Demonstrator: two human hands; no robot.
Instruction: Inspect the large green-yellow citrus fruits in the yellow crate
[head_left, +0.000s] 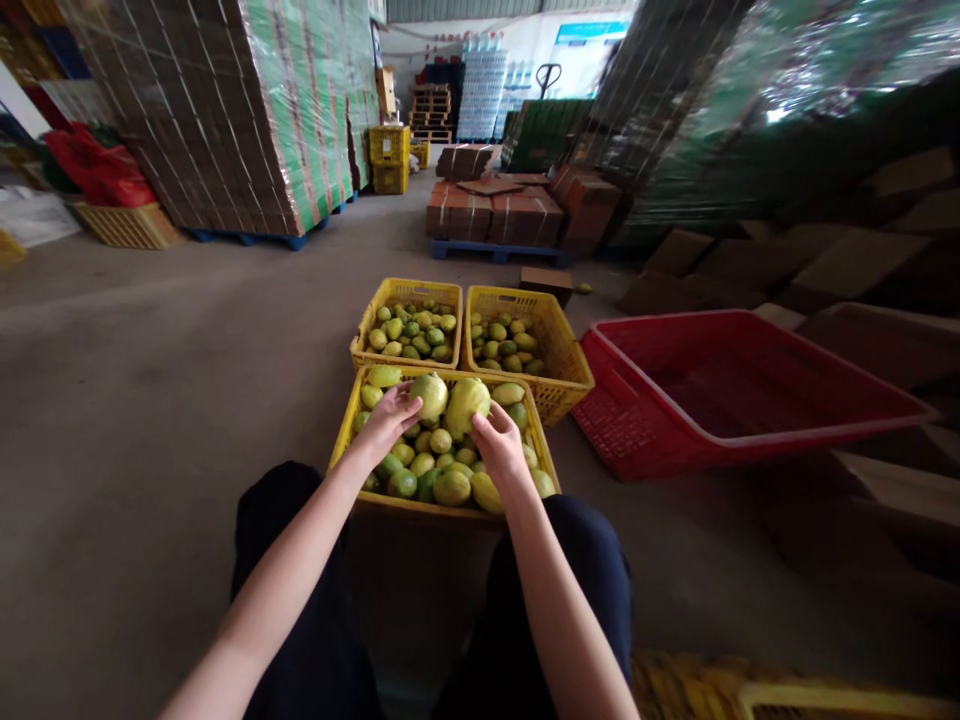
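Note:
A yellow plastic crate (346,420) full of green-yellow fruit stands on the floor between my knees. My left hand (390,418) is closed round a round pale-green fruit (430,395) held just above the pile. My right hand (498,445) grips a larger yellow-green fruit (466,404) right beside it; the two fruits nearly touch. Behind this crate stand two more yellow crates, the left one (409,292) and the right one (559,345), each partly filled with smaller green fruit.
A big red crate (750,440) lies tilted to the right. Flattened cardboard lies behind it. Wrapped pallet stacks (247,110) rise at the left and right, low carton stacks (495,210) stand ahead, and a yellow basket rim (787,690) shows at bottom right.

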